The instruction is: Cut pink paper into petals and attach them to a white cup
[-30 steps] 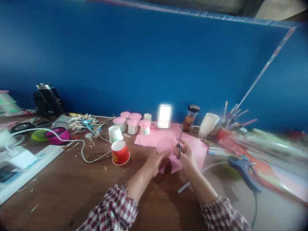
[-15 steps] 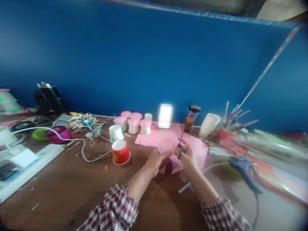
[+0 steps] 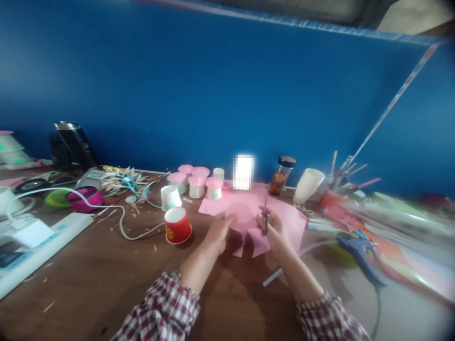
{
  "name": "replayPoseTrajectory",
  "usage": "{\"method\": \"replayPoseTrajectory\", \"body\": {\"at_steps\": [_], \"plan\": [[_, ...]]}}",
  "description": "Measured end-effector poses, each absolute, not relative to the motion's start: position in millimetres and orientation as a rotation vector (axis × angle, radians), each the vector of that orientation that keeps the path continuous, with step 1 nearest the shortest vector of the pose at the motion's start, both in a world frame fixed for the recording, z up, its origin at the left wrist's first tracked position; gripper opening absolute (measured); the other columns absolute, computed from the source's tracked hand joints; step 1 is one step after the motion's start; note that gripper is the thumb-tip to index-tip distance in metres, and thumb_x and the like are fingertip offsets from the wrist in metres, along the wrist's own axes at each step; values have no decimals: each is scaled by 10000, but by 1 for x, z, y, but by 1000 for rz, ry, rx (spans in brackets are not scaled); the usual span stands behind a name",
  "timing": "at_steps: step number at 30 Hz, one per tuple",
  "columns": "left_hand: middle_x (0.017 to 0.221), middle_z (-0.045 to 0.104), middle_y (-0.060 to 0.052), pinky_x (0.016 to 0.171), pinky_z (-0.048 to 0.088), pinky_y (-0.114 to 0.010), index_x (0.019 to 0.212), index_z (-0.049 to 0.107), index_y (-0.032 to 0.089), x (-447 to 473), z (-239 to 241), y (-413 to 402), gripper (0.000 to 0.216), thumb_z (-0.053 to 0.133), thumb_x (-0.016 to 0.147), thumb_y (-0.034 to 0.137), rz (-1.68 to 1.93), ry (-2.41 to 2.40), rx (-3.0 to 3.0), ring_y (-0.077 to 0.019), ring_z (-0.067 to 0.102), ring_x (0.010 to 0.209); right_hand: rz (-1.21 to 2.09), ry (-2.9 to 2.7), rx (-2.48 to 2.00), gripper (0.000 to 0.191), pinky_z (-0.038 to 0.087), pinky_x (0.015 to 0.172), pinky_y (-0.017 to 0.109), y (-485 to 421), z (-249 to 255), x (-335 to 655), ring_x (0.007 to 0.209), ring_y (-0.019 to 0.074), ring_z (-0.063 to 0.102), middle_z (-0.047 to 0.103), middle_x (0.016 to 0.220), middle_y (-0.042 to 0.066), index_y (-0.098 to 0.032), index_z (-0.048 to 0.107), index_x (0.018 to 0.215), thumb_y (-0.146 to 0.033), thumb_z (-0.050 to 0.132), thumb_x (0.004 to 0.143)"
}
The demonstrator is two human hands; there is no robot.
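Note:
My left hand is closed at the left edge of a round pink paper piece, its thumb on top. My right hand grips a pair of scissors, blades pointing up and away beside the right edge of that round piece. Beneath both hands lies a larger pink paper sheet with cut-out notches along its near edge. The round piece blends with the sheet behind it, so its outline is faint.
A red paper cup and a white cup stand left of my hands. Behind them are several small cups topped with pink discs. A capped jar stands at the back; a glue gun lies right, a power strip left.
My left hand has shifted left and slightly away from me, its thumb now nearer the round piece's left edge. The scissors have dipped and turned slightly; my right hand stays nearly in place.

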State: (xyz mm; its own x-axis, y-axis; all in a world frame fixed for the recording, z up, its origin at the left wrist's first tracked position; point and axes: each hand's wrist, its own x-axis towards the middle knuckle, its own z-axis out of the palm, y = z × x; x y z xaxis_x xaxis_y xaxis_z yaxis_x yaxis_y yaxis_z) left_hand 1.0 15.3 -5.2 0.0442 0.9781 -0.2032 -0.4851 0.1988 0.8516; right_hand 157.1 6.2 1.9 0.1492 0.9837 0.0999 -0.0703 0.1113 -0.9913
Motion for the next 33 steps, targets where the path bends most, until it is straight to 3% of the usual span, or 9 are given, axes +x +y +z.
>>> {"method": "replayPoseTrajectory", "body": {"at_steps": [4,7,13,19,29,33], "plan": [[686,693,-66,584,463,-254,744,688,116,-5,-8,15,215,761,626,280,1045,976,868,-158,626,616,1038,-1095,-1100,528,417,496,215,9,3,162,586,116,541,602,721,-17,-183,573,1075,-374,782,629],[748,710,-85,599,467,-265,823,710,116,-6,-11,14,268,754,640,307,930,979,933,-178,641,671,1115,-1172,-1046,539,363,443,187,8,-1,161,503,81,471,556,645,-59,-187,545,1126,-296,770,647],[793,725,-112,666,492,-306,900,717,116,-4,-10,14,402,804,593,361,1059,936,897,-227,667,749,1157,-1226,-1078,543,337,440,179,5,-5,157,470,64,433,501,591,-90,-181,534,1149,-268,751,659],[850,735,-102,720,490,-310,852,732,140,-1,0,12,325,793,606,344,1148,965,859,-233,668,790,1202,-1255,-1086,561,351,467,188,0,-5,153,511,84,465,520,609,-81,-206,550,1149,-282,771,639],[717,716,-69,651,453,-290,788,746,140,-3,-5,15,280,778,606,351,1154,1000,925,-199,635,684,1172,-1404,-1100,427,312,425,178,-2,-5,152,466,82,410,490,552,-96,-221,548,1016,-254,755,644],[710,713,-75,622,453,-289,778,744,131,-8,-4,17,294,780,601,363,1139,1058,974,-202,632,666,992,-1586,-1188,329,363,438,201,1,-4,161,494,105,471,560,594,-53,-211,609,995,-294,718,695]]}}
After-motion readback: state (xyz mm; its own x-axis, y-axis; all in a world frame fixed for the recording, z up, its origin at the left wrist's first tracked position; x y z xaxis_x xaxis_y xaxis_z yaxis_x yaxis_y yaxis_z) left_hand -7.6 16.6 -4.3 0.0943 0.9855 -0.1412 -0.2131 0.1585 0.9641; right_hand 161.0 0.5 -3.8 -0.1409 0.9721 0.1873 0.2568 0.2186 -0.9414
